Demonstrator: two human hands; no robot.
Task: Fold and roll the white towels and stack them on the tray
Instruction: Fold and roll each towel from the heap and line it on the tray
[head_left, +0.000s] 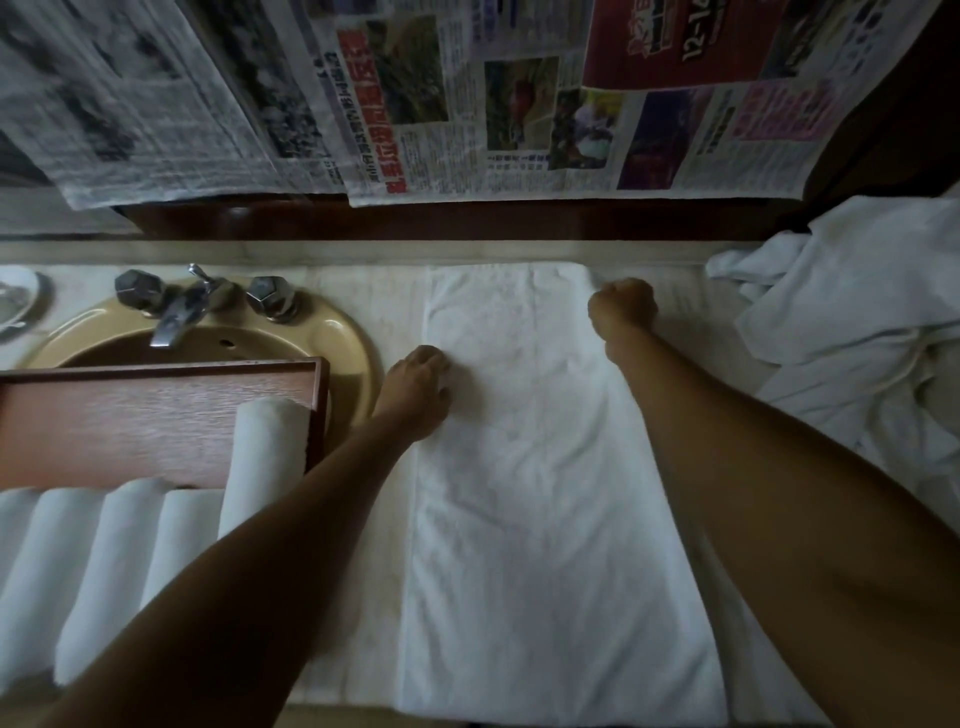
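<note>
A white towel (540, 467) lies folded into a long strip down the middle of the counter, from the back wall to the front edge. My left hand (418, 387) rests on its left edge with fingers curled onto the cloth. My right hand (621, 306) grips the towel's far right corner in a fist. A wooden tray (130, 415) sits over the sink at left. Several rolled white towels (119, 561) lie side by side across the tray's near part, the rightmost one (270, 441) reaching furthest in.
A beige sink (337, 332) with a chrome tap (182, 306) lies behind the tray. A heap of loose white towels (852, 322) fills the right end of the counter. Newspaper sheets (467, 104) hang on the wall behind. A small dish (15, 301) sits far left.
</note>
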